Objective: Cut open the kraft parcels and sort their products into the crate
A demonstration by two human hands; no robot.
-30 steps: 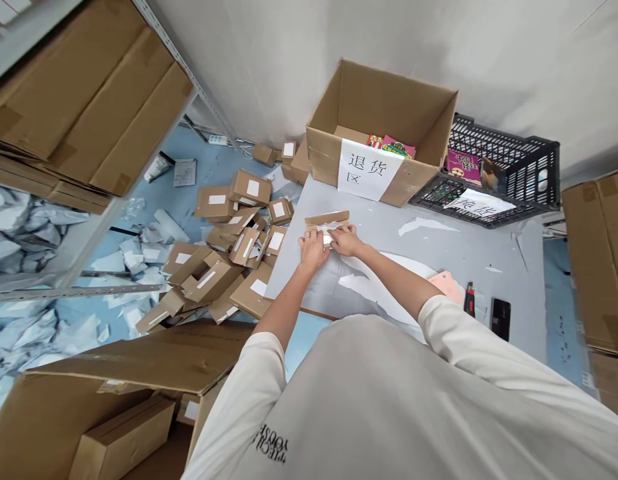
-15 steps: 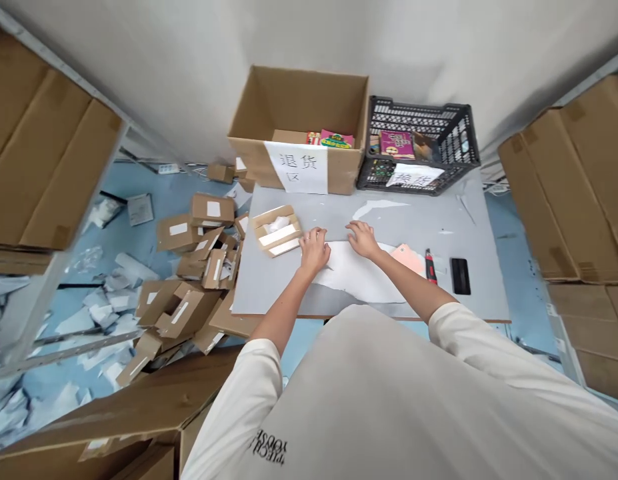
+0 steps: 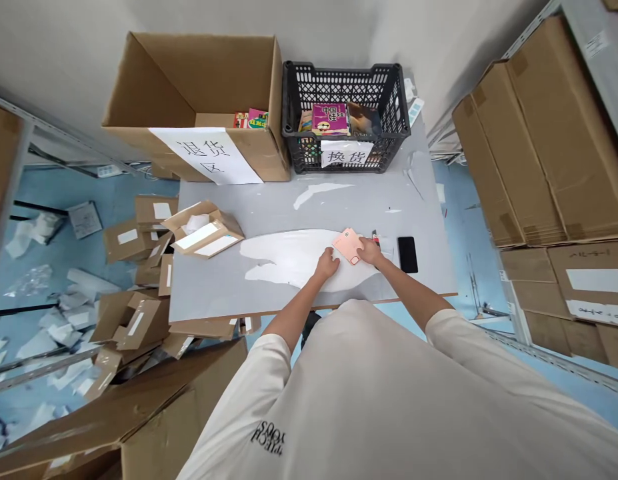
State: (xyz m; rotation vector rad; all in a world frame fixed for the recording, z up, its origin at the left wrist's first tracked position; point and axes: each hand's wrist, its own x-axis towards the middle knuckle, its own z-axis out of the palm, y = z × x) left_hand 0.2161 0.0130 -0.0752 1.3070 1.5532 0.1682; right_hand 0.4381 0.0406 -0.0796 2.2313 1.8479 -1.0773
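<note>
gripping flat pink item | right fingers closed on its edge | left fingers half-open, contact unclear

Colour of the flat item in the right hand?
The flat item is light salmon pink, seen best in the head view.
</note>
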